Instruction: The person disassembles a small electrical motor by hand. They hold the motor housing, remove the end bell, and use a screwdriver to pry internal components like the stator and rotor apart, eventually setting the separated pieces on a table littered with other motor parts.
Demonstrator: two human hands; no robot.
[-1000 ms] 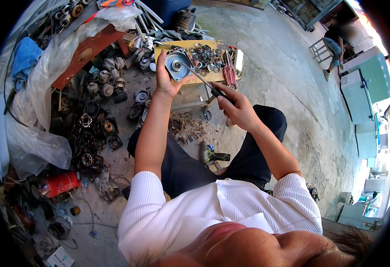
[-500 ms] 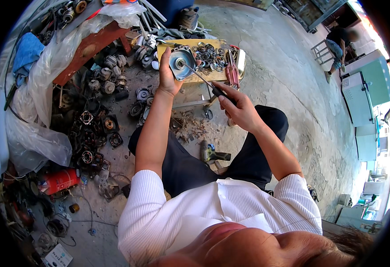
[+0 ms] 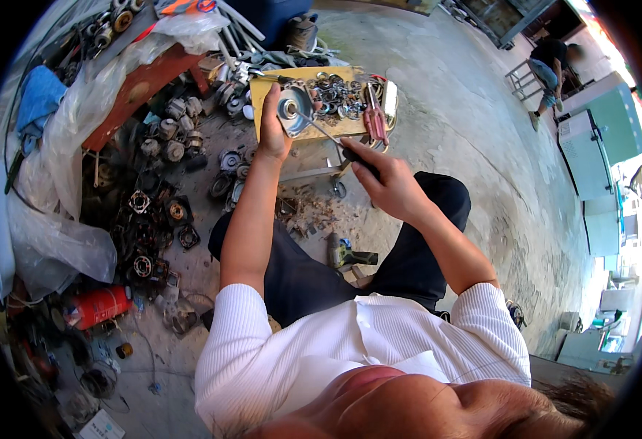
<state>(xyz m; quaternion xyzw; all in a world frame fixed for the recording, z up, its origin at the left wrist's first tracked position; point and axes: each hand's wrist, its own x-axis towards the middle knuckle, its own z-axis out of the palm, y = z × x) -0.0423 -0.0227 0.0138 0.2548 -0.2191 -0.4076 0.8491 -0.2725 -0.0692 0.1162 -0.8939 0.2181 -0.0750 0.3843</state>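
Observation:
My left hand [image 3: 273, 130] grips a metal motor end cover [image 3: 303, 126] by its edge, tilted over the near side of a small yellow workbench [image 3: 265, 132]. My right hand [image 3: 393, 183] is closed round the dark handle of a screwdriver [image 3: 325, 133]. The screwdriver's thin shaft runs up and left into the cover, its tip at the round hub in the middle. Behind the cover, many small rings and bearings [image 3: 336, 91] lie in a heap on the bench. Red-handled pliers [image 3: 374, 121] rest on its right end.
A cordless drill [image 3: 346, 254] stands on the floor between my knees. Motor parts [image 3: 145, 227] and a red fire extinguisher [image 3: 98, 306] crowd the left. Metal scraps [image 3: 321, 208] litter the ground below the bench. Far right, another person [image 3: 548, 73] bends beside a teal cabinet [image 3: 590, 157].
The end cover has tilted more and shifted slightly left with my left hand. My right hand has moved slightly and covers more of the screwdriver handle.

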